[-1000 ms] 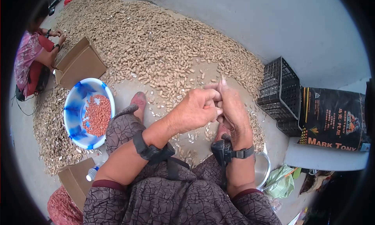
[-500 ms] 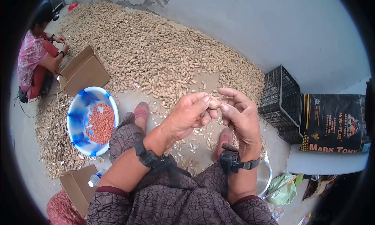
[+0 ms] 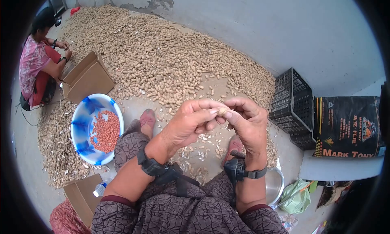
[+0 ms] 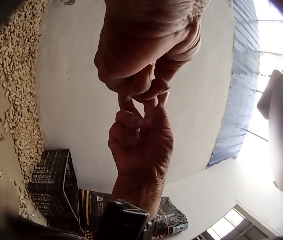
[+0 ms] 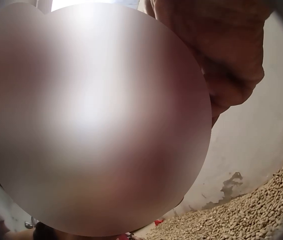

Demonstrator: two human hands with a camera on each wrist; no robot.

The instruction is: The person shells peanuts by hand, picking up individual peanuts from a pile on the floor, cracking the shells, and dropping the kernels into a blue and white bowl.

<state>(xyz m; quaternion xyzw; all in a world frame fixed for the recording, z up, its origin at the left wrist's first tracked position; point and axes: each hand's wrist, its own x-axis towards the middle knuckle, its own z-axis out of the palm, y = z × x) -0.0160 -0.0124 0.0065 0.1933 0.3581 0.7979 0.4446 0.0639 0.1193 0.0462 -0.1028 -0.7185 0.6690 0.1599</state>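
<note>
In the head view, a pale unshelled peanut (image 3: 222, 111) sits between both hands, above the floor between the feet. My left hand (image 3: 191, 122) pinches it between thumb and forefinger from the left. From the other side my right hand (image 3: 251, 122) pinches it, thumb tip pressed on the shell and forefinger bent behind. The left wrist view has the left hand (image 4: 146, 50) at the top, its fingertips meeting those of the right hand (image 4: 144, 142) below; the peanut is hidden there. A pale blur covers much of the right wrist view.
A large heap of unshelled peanuts (image 3: 158, 51) lies along the wall. A blue-and-white basin (image 3: 77, 128) with shelled red peanuts stands left, near a cardboard box (image 3: 91, 79) and a squatting person (image 3: 34, 67). Black crates (image 3: 290, 100), a black sack (image 3: 345, 124) and a metal bowl (image 3: 274, 185) are right.
Hands clasped close together at first came apart to show the peanut at the left fingertips. Since then the right thumb and fingers have closed in onto it.
</note>
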